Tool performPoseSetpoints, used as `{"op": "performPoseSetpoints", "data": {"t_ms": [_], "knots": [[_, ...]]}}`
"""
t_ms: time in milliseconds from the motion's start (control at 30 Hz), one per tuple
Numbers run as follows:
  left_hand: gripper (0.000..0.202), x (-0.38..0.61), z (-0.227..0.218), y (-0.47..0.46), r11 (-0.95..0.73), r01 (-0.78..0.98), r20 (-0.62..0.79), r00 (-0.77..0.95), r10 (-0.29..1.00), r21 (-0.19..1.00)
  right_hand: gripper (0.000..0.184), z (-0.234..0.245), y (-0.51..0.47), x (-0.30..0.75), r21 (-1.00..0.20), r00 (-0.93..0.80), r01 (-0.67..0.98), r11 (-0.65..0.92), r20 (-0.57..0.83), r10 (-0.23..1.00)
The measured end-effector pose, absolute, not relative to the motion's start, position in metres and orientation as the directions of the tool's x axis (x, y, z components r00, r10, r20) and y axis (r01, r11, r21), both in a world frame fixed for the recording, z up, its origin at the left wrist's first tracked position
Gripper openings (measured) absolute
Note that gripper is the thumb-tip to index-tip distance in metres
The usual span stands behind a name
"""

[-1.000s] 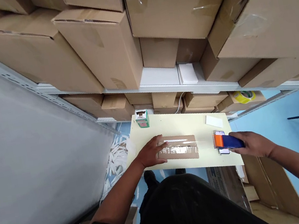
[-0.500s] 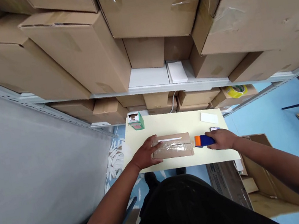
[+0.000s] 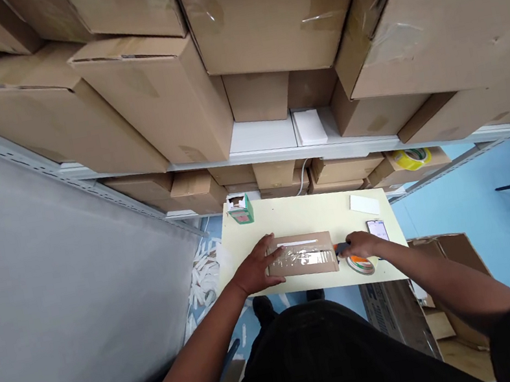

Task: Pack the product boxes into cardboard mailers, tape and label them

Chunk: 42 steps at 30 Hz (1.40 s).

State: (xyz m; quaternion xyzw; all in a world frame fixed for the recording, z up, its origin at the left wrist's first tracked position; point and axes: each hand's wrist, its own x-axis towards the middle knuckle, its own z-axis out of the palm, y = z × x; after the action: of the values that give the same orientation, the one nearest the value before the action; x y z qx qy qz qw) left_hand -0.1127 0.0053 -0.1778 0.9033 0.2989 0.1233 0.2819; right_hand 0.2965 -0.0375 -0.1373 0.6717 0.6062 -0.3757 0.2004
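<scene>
A small cardboard box (image 3: 304,265) lies flat on the cream tabletop, with shiny clear tape along its top and a white strip near its far edge. My left hand (image 3: 259,264) grips its left end, thumb and fingers spread over the top and the sides. At the box's right end, my right hand (image 3: 362,244) is closed around a tape dispenser (image 3: 342,248). The dispenser's dark front meets the box's right edge, and its tape roll (image 3: 361,265) with an orange part shows below my fingers. A phone (image 3: 377,230) with a lit screen lies just beyond that hand.
On the table (image 3: 289,214) stand a green-and-white carton (image 3: 240,209) at the back left and a white flat block (image 3: 364,204) at the back right. Shelves of cardboard boxes (image 3: 272,10) rise behind. A yellow tape roll (image 3: 412,158) sits on a lower box. Paper scraps (image 3: 203,272) litter the floor.
My right hand has brought the dispenser left to the box's end and turned it, so its roll shows. The phone is uncovered. My left hand stays on the box; the whole view has shifted slightly.
</scene>
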Motion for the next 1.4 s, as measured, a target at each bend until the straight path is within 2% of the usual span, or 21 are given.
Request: {"op": "performPoseSetpoints", "data": {"t_ms": [100,167,233,300,433,600,800,900,1000,1067,1133,1233,1400], "knots": [[0.083,-0.113,-0.175,0.003,-0.670,0.466,0.064,0.792,0.607,0.578,0.059,-0.147,-0.070,0.307,-0.224,0.118,0.916,-0.334,-0.644,0.756],[0.070,-0.112,-0.172,0.001,-0.662,0.469,0.077,0.780,0.621,0.585,0.056,-0.160,-0.091,0.306,-0.224,0.273,0.878,-0.423,-0.490,0.828],[0.060,-0.109,-0.171,-0.003,-0.638,0.485,0.086,0.753,0.652,0.598,0.049,-0.179,-0.105,0.296,-0.207,0.349,0.880,-0.427,-0.325,0.879],[0.056,-0.107,-0.171,-0.006,-0.617,0.499,0.091,0.728,0.679,0.609,0.045,-0.202,-0.111,0.281,-0.154,0.355,0.907,-0.393,-0.227,0.907],[0.057,-0.105,-0.173,-0.009,-0.616,0.497,0.114,0.715,0.690,0.611,0.043,-0.247,-0.108,0.256,-0.066,0.348,0.930,-0.363,-0.169,0.922],[0.069,-0.105,-0.172,-0.009,-0.599,0.504,0.116,0.698,0.707,0.622,0.047,-0.283,-0.119,0.247,-0.102,0.291,0.947,-0.304,-0.122,0.949],[0.085,-0.104,-0.175,-0.015,-0.416,0.560,0.053,0.551,0.833,0.716,0.063,-0.283,-0.131,0.242,-0.219,0.322,0.914,-0.342,-0.123,0.939],[0.074,-0.105,-0.185,-0.018,-0.238,0.521,0.029,0.377,0.926,0.820,0.054,-0.260,-0.131,0.243,-0.324,0.371,0.870,-0.371,-0.065,0.926],[0.062,-0.103,-0.194,-0.017,0.088,0.449,-0.183,0.174,0.968,0.889,0.040,-0.228,-0.129,0.239,-0.606,0.351,0.732,-0.312,-0.057,0.935],[0.070,-0.100,-0.196,-0.015,0.319,0.396,-0.393,0.121,0.911,0.861,0.046,-0.206,-0.123,0.230,-0.795,0.332,0.512,-0.327,-0.168,0.928],[0.077,-0.094,-0.193,-0.013,0.447,0.352,-0.518,0.139,0.844,0.823,0.057,-0.187,-0.112,0.217,-0.867,0.336,0.295,-0.401,-0.298,0.893],[0.076,-0.090,-0.180,-0.012,0.423,0.293,-0.481,0.167,0.861,0.857,0.063,-0.163,-0.093,0.201,-0.878,0.371,0.223,-0.425,-0.326,0.869],[0.066,-0.101,-0.164,-0.017,0.267,0.134,-0.290,0.199,0.936,0.954,0.060,-0.157,-0.089,0.198,-0.940,0.318,0.210,-0.268,-0.194,0.928]]}}
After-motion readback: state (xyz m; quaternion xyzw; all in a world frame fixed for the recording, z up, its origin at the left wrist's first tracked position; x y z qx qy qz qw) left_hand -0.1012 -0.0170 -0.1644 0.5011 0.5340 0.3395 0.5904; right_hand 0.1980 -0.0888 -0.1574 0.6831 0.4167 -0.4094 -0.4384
